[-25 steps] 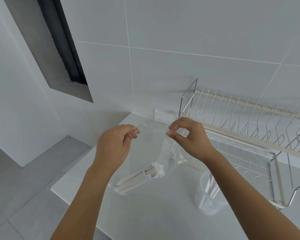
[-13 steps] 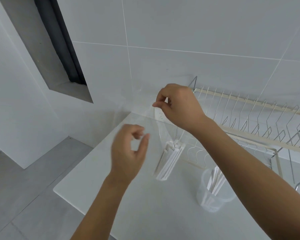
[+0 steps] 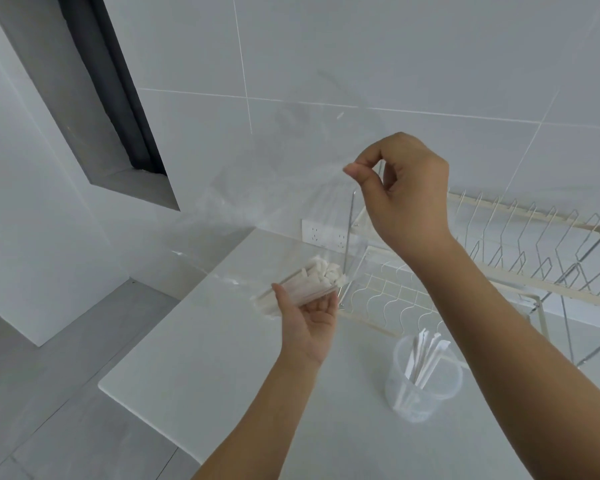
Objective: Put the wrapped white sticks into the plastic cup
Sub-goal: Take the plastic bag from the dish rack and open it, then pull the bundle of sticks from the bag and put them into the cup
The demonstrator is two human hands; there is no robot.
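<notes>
Presently, figure labels as follows.
Right hand (image 3: 407, 188): raised, thumb and forefinger pinched on the upper edge of a clear plastic bag (image 3: 278, 202); other fingers curled.
Left hand (image 3: 309, 318): palm up, fingers loosely spread, cupping the bag's low end from beneath, where the sticks have gathered.
Wrapped white sticks in bag (image 3: 314, 280): a loose bundle lying aslant, resting on the left fingers through the film.
Plastic cup (image 3: 421, 393): upright on the white counter (image 3: 194, 358), near right, just in front of the wire dish rack (image 3: 499, 258); several sticks already stand in it.
Handling: sticks appear light and thin, wrappers probably slick; the bag is limp and gives no support.
Hold: best gripped around the bundle's middle, several at once.
</notes>
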